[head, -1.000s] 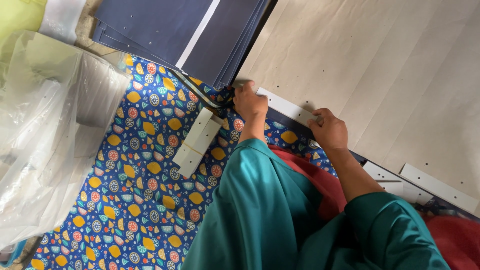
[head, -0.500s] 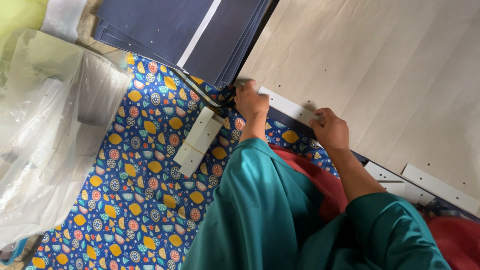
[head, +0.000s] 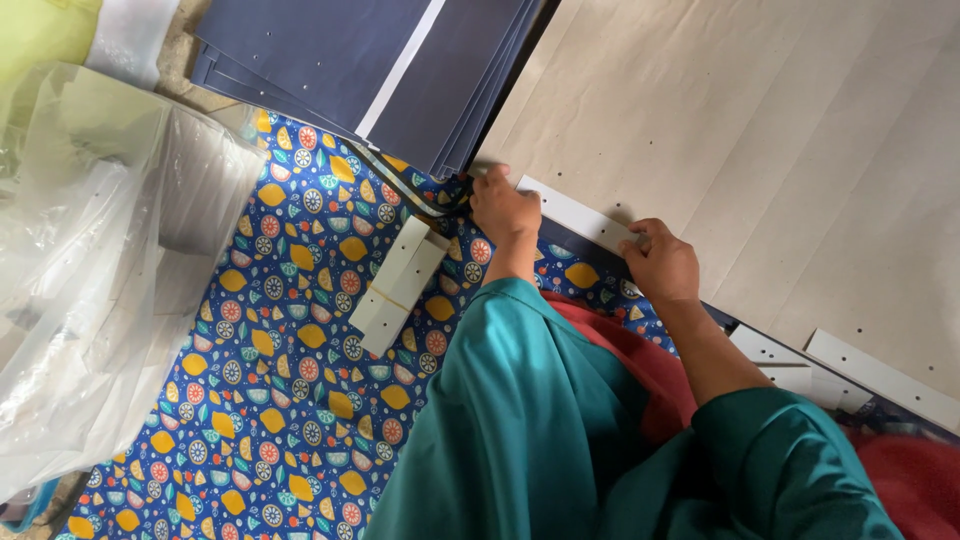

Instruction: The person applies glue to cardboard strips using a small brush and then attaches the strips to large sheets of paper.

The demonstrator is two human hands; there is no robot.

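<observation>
Far left: a clear plastic bag [head: 90,290], crumpled, lies over the edge of the patterned cloth [head: 270,400], blue with yellow and orange fruit shapes. A yellow-green sheet [head: 40,35] shows at the top left corner.

Top centre: a stack of dark navy boards [head: 330,60] with small punched holes, one white strip lying across it. The stack's lower edge overlaps the cloth.

Centre: a small bundle of white strips [head: 398,285] lies flat on the cloth, just left of the person's forearm, not touched.

Left hand [head: 505,210]: knuckles up, fingers curled down onto the left end of a long white strip [head: 580,215], close to the corner of the navy stack. Fingertips hidden under the hand; whether they pinch the strip or only press it cannot be told.

The strip lies along the lower edge of a large pale beige board [head: 760,130], bridging both hands, tilted down to the right.

Right hand [head: 660,265]: fingers bent, tips pressed on the strip's right end at the board edge; appears to grip the strip.

Teal sleeves [head: 560,430] fill the lower centre, over red fabric [head: 640,360].

Right: more white strips with holes [head: 850,365] lie along the beige board's lower edge, well apart from both hands.
</observation>
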